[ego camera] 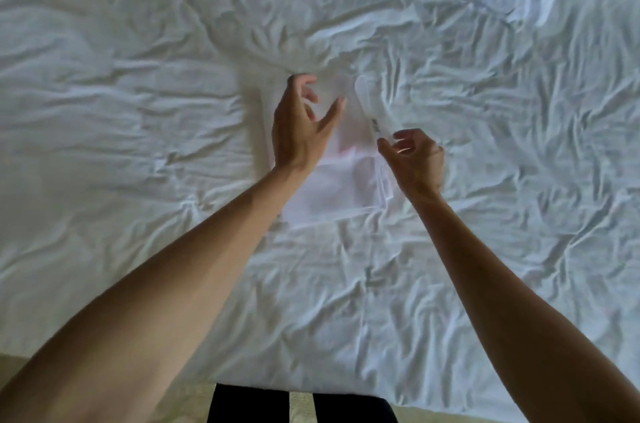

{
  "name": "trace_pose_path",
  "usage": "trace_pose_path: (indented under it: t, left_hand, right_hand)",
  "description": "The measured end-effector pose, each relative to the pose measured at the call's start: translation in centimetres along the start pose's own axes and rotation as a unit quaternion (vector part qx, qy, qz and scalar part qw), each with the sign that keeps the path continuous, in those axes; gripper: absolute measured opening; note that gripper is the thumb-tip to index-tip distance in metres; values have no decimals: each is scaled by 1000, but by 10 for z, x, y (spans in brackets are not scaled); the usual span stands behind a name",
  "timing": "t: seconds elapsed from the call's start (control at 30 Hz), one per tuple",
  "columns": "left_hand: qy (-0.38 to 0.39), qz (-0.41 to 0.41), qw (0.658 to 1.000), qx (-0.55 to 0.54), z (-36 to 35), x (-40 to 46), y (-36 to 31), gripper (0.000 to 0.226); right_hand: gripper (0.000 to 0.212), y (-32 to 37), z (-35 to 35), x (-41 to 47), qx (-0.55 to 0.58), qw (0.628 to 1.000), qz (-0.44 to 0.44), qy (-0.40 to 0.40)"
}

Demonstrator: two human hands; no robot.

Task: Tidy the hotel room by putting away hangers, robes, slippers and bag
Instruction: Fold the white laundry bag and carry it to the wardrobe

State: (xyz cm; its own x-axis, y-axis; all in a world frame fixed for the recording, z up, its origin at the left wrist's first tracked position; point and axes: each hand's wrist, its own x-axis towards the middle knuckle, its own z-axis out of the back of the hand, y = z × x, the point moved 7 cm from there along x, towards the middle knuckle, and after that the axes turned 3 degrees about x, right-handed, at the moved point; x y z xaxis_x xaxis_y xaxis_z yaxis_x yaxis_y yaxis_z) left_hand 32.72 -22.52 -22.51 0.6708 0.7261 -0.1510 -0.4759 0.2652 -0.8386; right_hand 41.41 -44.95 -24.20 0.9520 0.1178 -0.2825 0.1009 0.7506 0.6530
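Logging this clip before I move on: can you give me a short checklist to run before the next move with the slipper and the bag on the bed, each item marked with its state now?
1. Right hand has the slipper: ok, fingertips pinch its near end.
2. Left hand free: ok, fingers spread, holding nothing.
3. Bag within reach: ok, it lies flat on the bed under both hands.
4. Bag mouth open: cannot tell, white on white and blurred.
5. Second slipper located: cannot tell, none shows.
6. Slipper clear of the bag: cannot tell from this view.
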Motion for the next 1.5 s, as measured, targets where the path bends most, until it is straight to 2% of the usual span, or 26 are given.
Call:
trace_pose_path:
  t: [0.03,0.1,0.13,0.2,0.3,0.4,0.47,0.53,0.6,0.67,0.73,0.77,0.83,0.9,0.97,1.03,1.07,1.13,1.17,1.2,1.27,1.33,1.4,1.43,1.5]
  left_hand:
    - [-34,6,999,2,19,-1,12,54]
    - [-56,75,995,37,50,3,48,58]
    - [-40,122,989,68,58,5,67,58]
    - [26,180,976,120,60,10,88,53]
    - [96,178,971,129,48,18,95,47]
    - [119,180,973,83,36,26,94,41]
    - [153,187,970,30,30,33,96,35]
    - [199,179,964,-7,30,35,95,29]
    - [208,110,971,37,41,33,85,22]
    - [178,-50,972,142,58,22,61,20]
    - [149,-251,927,234,68,-6,34,11]
    - [142,-327,895,269,70,-21,27,15]
    - [145,-409,852,293,69,-44,26,20]
    - [147,-437,835,299,65,-60,39,18]
    - [169,-424,838,298,60,-72,54,18]
    - [189,-361,871,275,59,-81,68,18]
    - [172,-315,898,255,62,-83,72,16]
    - [104,-187,957,194,70,-82,79,12]
    - [68,-108,979,160,72,-81,84,20]
    - [40,-26,990,132,71,-81,91,32]
    - [9,102,989,104,65,-81,99,52]
    - [15,171,981,92,55,-82,100,65]
    - [60,213,969,105,41,-80,102,74]
    - [93,235,961,111,35,-78,103,80]
    - [152,279,945,75,24,-75,112,90]
  right_hand:
    - [43,4,0,10,4,1000,4,12]
    - [53,13,-9,29,11,996,4,85]
    - [51,20,-15,37,15,992,5,125]
    - [28,36,-30,49,9,981,11,191]
    - [28,45,-53,66,1,967,2,254]
    - [37,46,-67,81,7,956,-1,292]
    - [36,50,-70,84,-1,951,28,309]
    - [24,57,-66,83,10,949,92,302]
    - [14,66,-51,72,25,947,180,265]
    - [15,78,-27,46,0,924,329,195]
    - [13,80,-12,7,-59,844,510,154]
    - [14,72,-9,-9,-91,802,574,139]
    - [20,47,-10,-31,-139,750,633,133]
    - [19,20,-18,-43,-173,733,639,157]
    - [21,0,-27,-52,-204,736,617,190]
    - [25,-6,-30,-57,-211,761,576,210]
    - [27,-5,-28,-57,-197,786,548,207]
    - [23,4,-17,-53,-131,864,455,172]
    - [16,7,-10,-49,-97,902,394,144]
    - [14,7,-5,-44,-74,933,335,112]
    - [34,1,-2,-33,-78,972,210,73]
    - [59,-6,-12,-21,-112,983,108,102]
    - [76,-6,-28,-9,-130,974,35,181]
    - [80,-6,-37,-7,-115,966,-13,233]
    - [68,-6,-56,-14,-33,946,-101,307]
